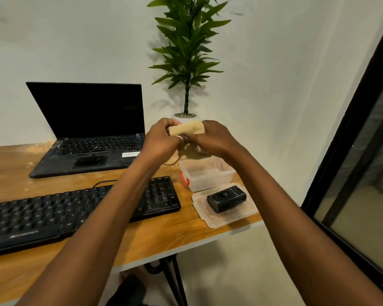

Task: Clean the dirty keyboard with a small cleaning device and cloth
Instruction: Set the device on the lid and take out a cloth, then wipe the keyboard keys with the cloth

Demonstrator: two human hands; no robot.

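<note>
Both hands hold a beige cloth (187,129) in the air above an open clear plastic container (206,174). My left hand (161,140) grips the cloth's left end, and my right hand (215,138) grips its right end; part of the cloth hangs down between them. A black keyboard (53,215) lies on the wooden table (164,235) below my left forearm. A small black cleaning device (226,198) rests on the container's lid (224,219), to the right of the keyboard.
An open black laptop (89,133) stands at the back left. A potted green plant (187,56) stands against the wall behind my hands. The table's right edge runs just past the lid, and a dark-framed glass door (363,173) is at the far right.
</note>
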